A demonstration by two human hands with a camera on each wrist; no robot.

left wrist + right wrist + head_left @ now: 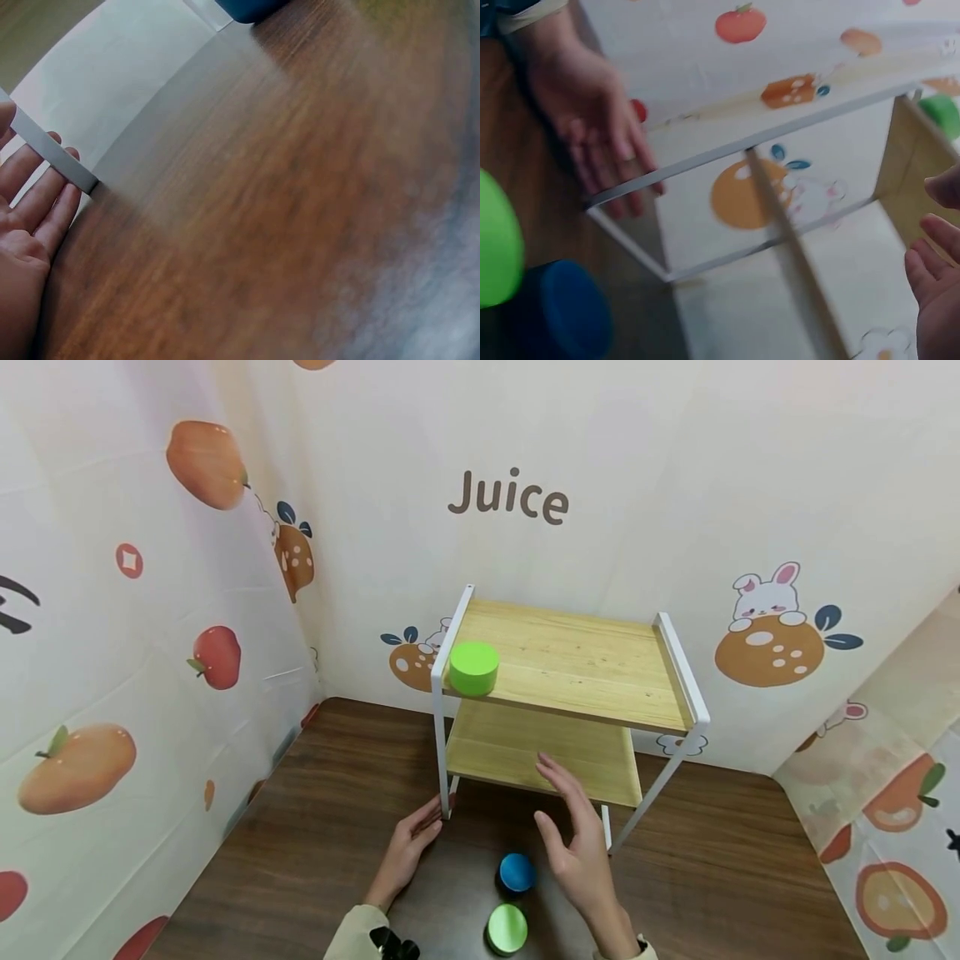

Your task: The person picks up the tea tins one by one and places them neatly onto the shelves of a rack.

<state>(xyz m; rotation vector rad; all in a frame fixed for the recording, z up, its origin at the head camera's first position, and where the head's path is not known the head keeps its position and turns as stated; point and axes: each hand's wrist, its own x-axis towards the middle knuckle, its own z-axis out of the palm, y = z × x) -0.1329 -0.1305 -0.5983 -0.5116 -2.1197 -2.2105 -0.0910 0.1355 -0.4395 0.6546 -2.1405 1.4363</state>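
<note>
A two-tier rack with wood-look shelves (pixel 585 664) and white metal legs stands on the brown table. Beside its left front leg (pixel 442 752) is my left hand (pixel 408 847), its fairly straight fingers passing behind the leg near the foot. The left wrist view shows those fingers (pixel 36 187) against the leg's far side. My right hand (pixel 581 852) is raised before the lower shelf, thumb and fingers apart, holding nothing. A green cylinder (pixel 474 668) sits on the top shelf's left front corner. Between my hands, a blue cylinder (pixel 517 872) and another green cylinder (pixel 507 930) stand on the table.
Behind the rack hangs a pale cloth (pixel 615 468) printed with fruit, rabbits and the word Juice. More printed cloth (pixel 150 693) borders the table on the left and right. The dark wood tabletop (pixel 300 860) spreads around the rack's legs.
</note>
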